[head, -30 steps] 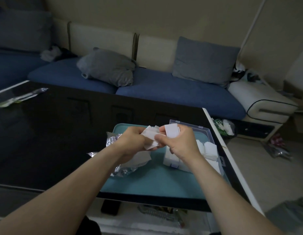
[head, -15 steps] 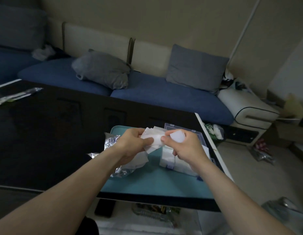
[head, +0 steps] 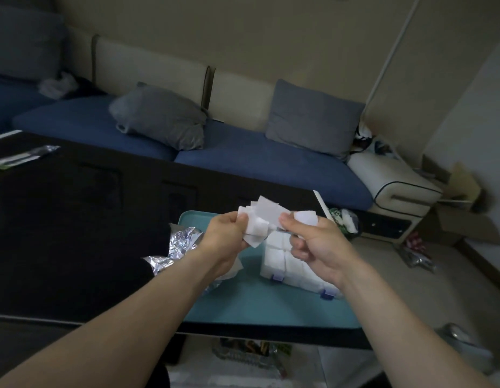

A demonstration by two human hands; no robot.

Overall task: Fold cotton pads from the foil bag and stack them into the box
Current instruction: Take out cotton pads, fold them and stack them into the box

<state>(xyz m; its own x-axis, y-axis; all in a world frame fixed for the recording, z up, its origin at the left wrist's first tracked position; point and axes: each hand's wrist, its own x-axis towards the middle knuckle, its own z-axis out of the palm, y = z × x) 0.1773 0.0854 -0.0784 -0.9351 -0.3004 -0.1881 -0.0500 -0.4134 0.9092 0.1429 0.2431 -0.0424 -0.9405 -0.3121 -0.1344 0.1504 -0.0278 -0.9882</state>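
My left hand (head: 225, 233) grips a loose bunch of white cotton pads (head: 260, 219) above the teal tray (head: 271, 306). My right hand (head: 313, 242) pinches the right edge of the top pad with thumb and forefinger, and a folded pad (head: 306, 217) lies across its fingers. Below my hands the clear plastic box (head: 288, 264) with blue latches sits on the tray, packed with several stacked white pads. The crumpled foil bag (head: 179, 245) lies at the tray's left edge, partly hidden by my left forearm.
The tray lies at the near right corner of a black glossy table (head: 75, 233). A foil wrapper (head: 22, 158) sits at the table's far left. A blue sofa with grey cushions (head: 162, 121) runs behind. Bags and a cardboard box (head: 464, 211) clutter the floor to the right.
Both hands have risen a little with the pads. My right thumb and forefinger have slid onto the top pad's right edge, and the bunch is fanned out more.
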